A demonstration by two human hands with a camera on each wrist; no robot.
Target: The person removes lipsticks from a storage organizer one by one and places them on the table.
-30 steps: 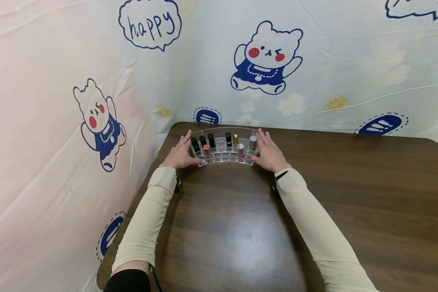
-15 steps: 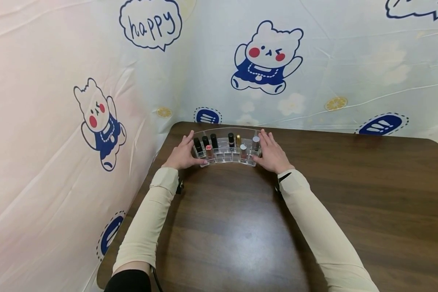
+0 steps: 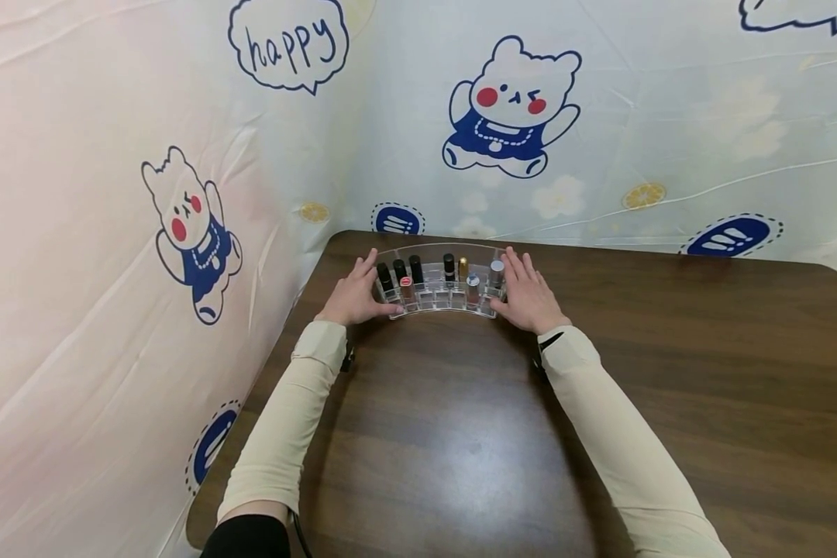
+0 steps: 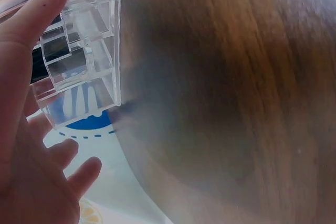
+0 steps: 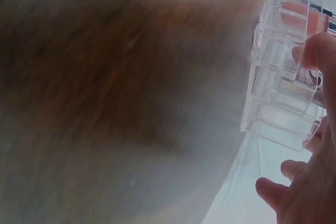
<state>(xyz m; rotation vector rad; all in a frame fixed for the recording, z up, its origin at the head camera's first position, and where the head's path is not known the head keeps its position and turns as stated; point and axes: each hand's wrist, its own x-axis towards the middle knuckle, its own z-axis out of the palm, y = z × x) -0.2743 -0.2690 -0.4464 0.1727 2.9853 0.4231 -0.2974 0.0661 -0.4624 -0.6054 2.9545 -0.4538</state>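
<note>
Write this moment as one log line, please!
left grip: holds left end of clear holder | right grip: holds right end | black tubes, gold tube: in holder | brown table: beneath

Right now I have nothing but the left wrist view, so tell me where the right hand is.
Observer: In the head view, the right hand is at the right end of the clear organizer, its thumb by the front corner.

Operator: Now give me one pair of tubes in the organizer's right half.

Observer: A gold-topped tube stands just to the right of a black-topped tube.

Operator: Finish with the organizer's place over the table.

Observer: It is close to the far edge of the table, nearer the far left corner than the far right one.
</note>
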